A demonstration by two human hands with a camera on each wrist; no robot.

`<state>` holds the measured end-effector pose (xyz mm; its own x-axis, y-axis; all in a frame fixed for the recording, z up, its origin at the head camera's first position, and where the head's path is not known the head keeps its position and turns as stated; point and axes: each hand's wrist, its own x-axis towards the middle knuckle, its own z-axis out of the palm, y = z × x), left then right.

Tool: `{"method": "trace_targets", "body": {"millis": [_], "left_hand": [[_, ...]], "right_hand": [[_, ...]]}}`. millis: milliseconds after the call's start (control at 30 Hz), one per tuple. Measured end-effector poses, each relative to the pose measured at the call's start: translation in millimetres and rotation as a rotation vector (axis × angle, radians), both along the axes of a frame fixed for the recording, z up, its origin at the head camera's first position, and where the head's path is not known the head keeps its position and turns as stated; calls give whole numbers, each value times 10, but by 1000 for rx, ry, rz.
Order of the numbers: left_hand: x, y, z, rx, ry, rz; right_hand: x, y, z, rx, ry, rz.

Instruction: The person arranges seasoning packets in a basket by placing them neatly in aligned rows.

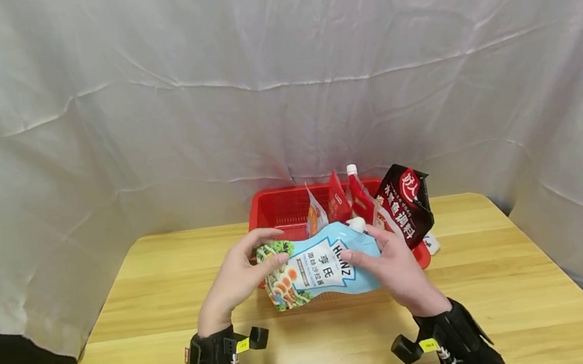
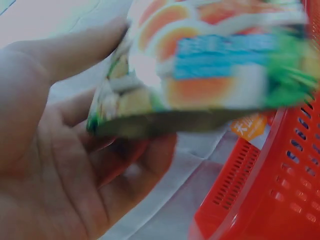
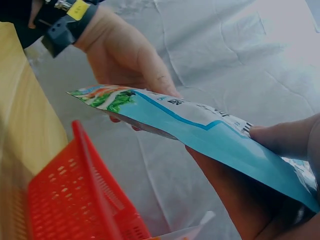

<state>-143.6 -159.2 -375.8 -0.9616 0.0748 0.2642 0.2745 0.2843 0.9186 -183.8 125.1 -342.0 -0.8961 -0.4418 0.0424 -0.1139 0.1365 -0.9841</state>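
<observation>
A light-blue Heinz salad dressing pouch (image 1: 318,267) with a white cap (image 1: 357,224) is held in the air over the front of the red basket (image 1: 273,208). My left hand (image 1: 242,273) grips its bottom end, thumb on the printed face and fingers beneath, as the left wrist view also shows. At the capped end, my right hand (image 1: 397,266) pinches the pouch between thumb and fingers. From the right wrist view the pouch (image 3: 200,130) is seen edge-on, tilted, with the right fingers underneath.
Inside the basket stand several packets: a small white-and-orange one (image 1: 315,214), a red one (image 1: 337,200), and a red pouch with a white cap (image 1: 352,169). A black seasoning bag (image 1: 406,204) leans over its right side. A white object (image 1: 431,244) lies beside it on the wooden table (image 1: 163,295).
</observation>
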Motion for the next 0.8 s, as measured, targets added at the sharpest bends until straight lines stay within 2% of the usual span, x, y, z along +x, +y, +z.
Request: {"method": "trace_targets", "body": {"millis": [67, 200, 367, 567, 667, 800], "left_hand": [[-12, -3, -10, 20, 15, 58], [-55, -25, -23, 61, 2, 143], [-122, -59, -58, 69, -6, 254], [-210, -107, -166, -38, -137, 424], [-252, -130, -239, -64, -200, 438], [-299, -143, -313, -31, -247, 394]], "right_hand": [[-4, 13, 54, -5, 13, -11], [-42, 0, 188, -4, 60, -29], [-134, -121, 394, 52, 121, -42], [-289, -400, 575, 233, 211, -61], [-371, -542, 625, 333, 284, -62], [-472, -729, 668, 438, 407, -32]]}}
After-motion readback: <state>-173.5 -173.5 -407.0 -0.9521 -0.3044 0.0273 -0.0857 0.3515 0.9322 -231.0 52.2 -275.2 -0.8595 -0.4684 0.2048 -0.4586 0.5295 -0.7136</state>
